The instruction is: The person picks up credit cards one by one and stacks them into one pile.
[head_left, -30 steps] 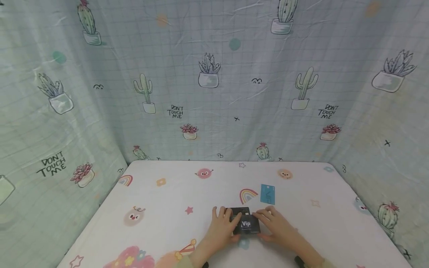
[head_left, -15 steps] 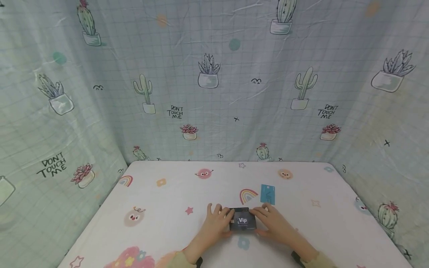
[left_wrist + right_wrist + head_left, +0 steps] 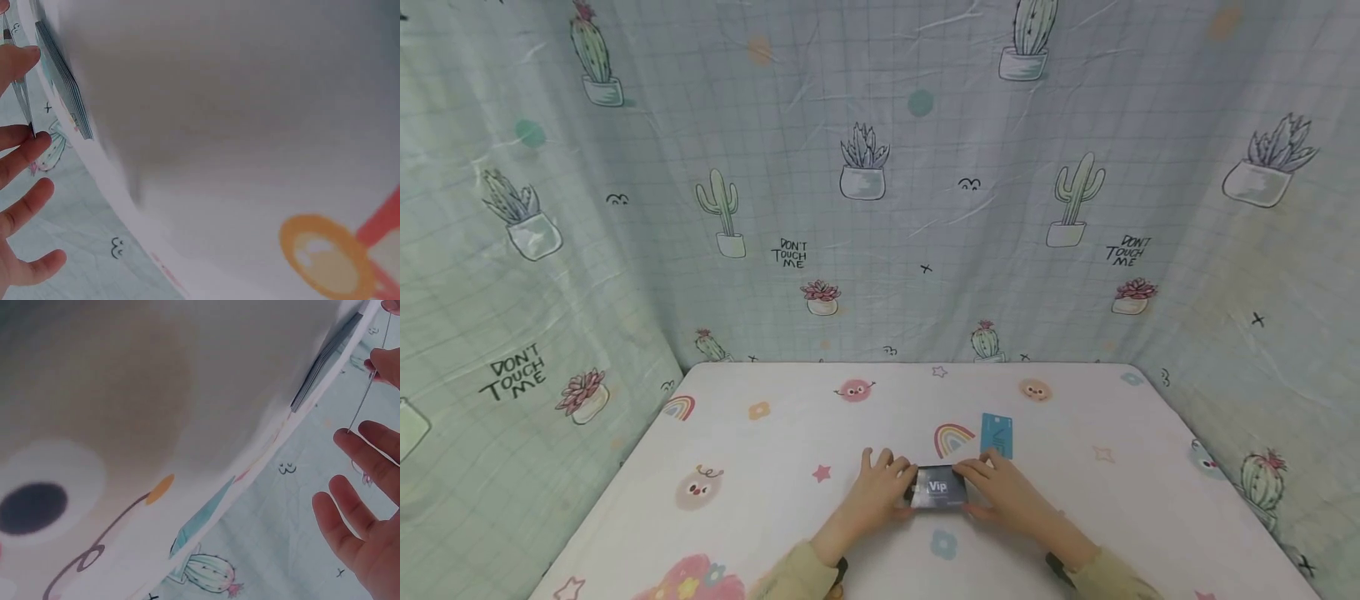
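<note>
A dark card printed "Vip" (image 3: 938, 487) is held between both hands in the head view. The left hand (image 3: 877, 492) pinches its left end between thumb and fingers, with the little finger raised. At the right end the right hand (image 3: 1003, 496) pinches it the same way. In the left wrist view, thin card edges (image 3: 24, 100) slightly splayed lie in the left fingers, above a stack of cards (image 3: 65, 81) resting on the table. The right wrist view shows one thin card edge (image 3: 362, 403) at the right fingers. How many cards are held, I cannot tell.
A blue card (image 3: 997, 435) lies flat on the table just beyond the right hand. The white table cover (image 3: 760, 467) carries printed rainbows, stars and faces. A cactus-print curtain (image 3: 895, 225) hangs behind the table and along both sides.
The Vip card, earlier offset over another dark card, has been lifted from the stack and tilted. Both hands have shifted slightly left and away. The blue card stays put.
</note>
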### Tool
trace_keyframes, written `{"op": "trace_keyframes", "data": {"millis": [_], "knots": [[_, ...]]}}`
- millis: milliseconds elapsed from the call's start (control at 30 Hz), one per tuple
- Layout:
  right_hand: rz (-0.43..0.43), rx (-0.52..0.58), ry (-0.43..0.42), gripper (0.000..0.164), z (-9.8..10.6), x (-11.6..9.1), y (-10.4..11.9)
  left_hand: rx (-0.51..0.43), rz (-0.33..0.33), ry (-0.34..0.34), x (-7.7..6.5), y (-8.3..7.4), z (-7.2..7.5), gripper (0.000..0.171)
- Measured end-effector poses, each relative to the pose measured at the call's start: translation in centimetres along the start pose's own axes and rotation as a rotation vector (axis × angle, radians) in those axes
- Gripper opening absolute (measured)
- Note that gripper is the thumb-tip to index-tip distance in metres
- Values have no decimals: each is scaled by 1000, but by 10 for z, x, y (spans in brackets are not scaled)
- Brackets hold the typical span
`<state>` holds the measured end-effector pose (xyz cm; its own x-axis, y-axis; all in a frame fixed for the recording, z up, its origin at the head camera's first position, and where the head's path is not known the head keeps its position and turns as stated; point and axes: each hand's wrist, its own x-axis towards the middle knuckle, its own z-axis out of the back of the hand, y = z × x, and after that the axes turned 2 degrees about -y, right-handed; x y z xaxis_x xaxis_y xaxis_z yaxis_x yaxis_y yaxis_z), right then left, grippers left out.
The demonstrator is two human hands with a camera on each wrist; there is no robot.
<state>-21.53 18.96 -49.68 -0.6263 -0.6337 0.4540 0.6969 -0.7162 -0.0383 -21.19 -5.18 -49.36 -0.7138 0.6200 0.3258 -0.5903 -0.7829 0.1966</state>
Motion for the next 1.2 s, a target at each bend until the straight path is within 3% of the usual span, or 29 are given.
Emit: {"op": "trace_keyframes", "data": {"millis": [500, 767, 1200], "knots": [[-40, 21, 119, 51, -2, 9, -2, -31, -9, 42, 7, 7, -6, 56], [-15, -8, 187, 51, -8, 11, -6, -32, -37, 50, 9, 8, -8, 55], [67, -59, 124, 47, -17, 12, -8, -27, -37, 93, 10, 10, -11, 53]]}}
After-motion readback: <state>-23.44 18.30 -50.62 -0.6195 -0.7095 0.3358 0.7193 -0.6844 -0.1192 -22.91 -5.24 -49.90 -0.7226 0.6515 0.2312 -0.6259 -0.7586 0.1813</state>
